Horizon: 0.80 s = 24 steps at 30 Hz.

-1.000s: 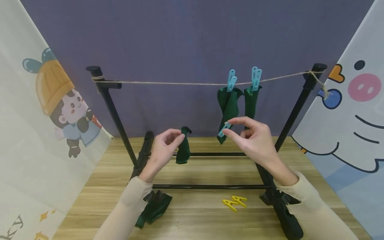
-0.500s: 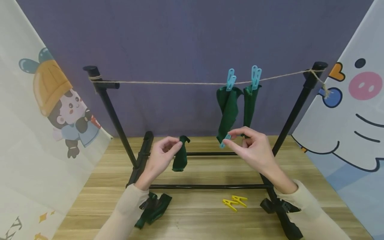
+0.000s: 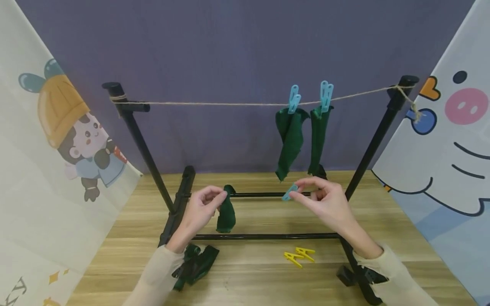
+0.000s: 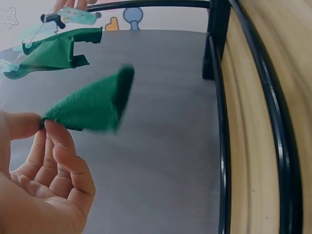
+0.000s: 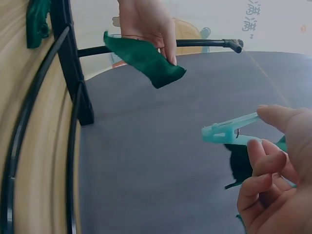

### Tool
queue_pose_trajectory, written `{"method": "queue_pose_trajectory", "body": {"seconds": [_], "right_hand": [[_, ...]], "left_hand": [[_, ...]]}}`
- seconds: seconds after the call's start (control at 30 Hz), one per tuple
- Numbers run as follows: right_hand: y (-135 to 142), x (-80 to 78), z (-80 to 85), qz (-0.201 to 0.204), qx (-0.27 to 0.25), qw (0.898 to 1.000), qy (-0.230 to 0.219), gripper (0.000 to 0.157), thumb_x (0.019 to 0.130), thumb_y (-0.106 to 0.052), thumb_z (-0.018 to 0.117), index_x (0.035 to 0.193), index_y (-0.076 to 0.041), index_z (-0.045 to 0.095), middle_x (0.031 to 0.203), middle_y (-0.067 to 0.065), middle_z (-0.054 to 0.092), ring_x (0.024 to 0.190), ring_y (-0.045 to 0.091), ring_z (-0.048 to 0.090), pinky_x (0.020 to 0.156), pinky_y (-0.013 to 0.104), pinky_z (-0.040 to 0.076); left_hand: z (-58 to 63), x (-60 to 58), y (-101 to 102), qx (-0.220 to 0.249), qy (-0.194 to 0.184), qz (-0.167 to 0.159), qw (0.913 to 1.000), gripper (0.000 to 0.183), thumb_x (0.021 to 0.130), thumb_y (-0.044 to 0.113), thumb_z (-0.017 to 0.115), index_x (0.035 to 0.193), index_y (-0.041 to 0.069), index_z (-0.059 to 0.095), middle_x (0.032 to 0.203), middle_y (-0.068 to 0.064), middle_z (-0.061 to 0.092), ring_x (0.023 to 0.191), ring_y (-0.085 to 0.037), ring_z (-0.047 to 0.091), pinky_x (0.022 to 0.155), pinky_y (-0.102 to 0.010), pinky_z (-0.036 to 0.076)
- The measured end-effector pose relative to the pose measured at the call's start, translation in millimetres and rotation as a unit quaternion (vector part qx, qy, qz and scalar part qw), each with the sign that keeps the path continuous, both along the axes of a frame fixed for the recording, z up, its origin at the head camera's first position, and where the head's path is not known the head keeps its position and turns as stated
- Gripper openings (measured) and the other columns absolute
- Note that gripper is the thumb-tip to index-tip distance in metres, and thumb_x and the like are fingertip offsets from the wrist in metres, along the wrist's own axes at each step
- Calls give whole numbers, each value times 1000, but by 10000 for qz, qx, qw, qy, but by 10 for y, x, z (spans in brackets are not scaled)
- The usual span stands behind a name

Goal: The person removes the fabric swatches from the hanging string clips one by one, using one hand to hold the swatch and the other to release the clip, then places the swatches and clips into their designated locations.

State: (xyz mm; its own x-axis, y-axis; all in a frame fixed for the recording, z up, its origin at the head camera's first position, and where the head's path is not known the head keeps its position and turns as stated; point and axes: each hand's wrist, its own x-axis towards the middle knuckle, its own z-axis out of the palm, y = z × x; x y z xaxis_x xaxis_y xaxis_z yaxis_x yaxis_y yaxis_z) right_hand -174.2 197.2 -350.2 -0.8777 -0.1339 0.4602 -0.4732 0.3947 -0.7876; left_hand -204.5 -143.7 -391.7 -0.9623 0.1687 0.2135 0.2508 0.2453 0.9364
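My left hand (image 3: 200,209) pinches one end of a small dark green cloth (image 3: 226,216) between thumb and finger. In the left wrist view that cloth (image 4: 95,103) fans out from the fingertips. To the right, my right hand (image 3: 329,206) holds a light blue clothespin (image 3: 289,192) by its handles, seen closely as a clothespin (image 5: 226,132) in the right wrist view. Both hands are below the twine line (image 3: 214,103). From that line hang two green cloths, a wider one (image 3: 291,142) and a narrow one (image 3: 318,138), each under a blue clothespin (image 3: 294,100).
A black frame with a left post (image 3: 143,148) and a right post (image 3: 377,140) carries the twine; low crossbars (image 3: 264,236) join its feet. On the wooden table (image 3: 249,280) lie two yellow clothespins (image 3: 294,259) and crumpled green cloths (image 3: 203,265). Printed sheets flank both sides.
Both hands have moved down toward the table, the left also slightly left, carrying the green cloth and the blue clothespin. The hung cloths stay on the twine.
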Motion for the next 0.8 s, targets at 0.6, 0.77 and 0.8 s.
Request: {"method": "queue_pose_trajectory", "body": {"seconds": [0.6,0.77,0.8], "right_hand": [[238,155,-572,25,93,9991,-401,17,90,-6,84,105,-11,77,83,-11,73,41,1,36,36,25,30],[276,190,-747,274,41,9982,-541,17,91,-4,83,105,-11,77,84,-10,74,41,0,36,35,24,29],[280,198,-785,312,61,9976,-608,16,91,-5,83,105,-12,76,85,-9,75,41,1,35,35,24,29]], "left_hand": [[-268,163,-156,-47,-432,-135,9990,23,107,18,65,116,-3,70,80,9,74,67,-7,57,64,-24,49],[-331,194,-190,-35,-552,-78,9984,24,107,20,66,117,-1,71,83,8,76,67,-9,54,62,-22,44],[-344,198,-193,-40,-580,-70,9983,23,107,20,66,116,0,71,83,8,76,67,-9,54,62,-22,44]]}}
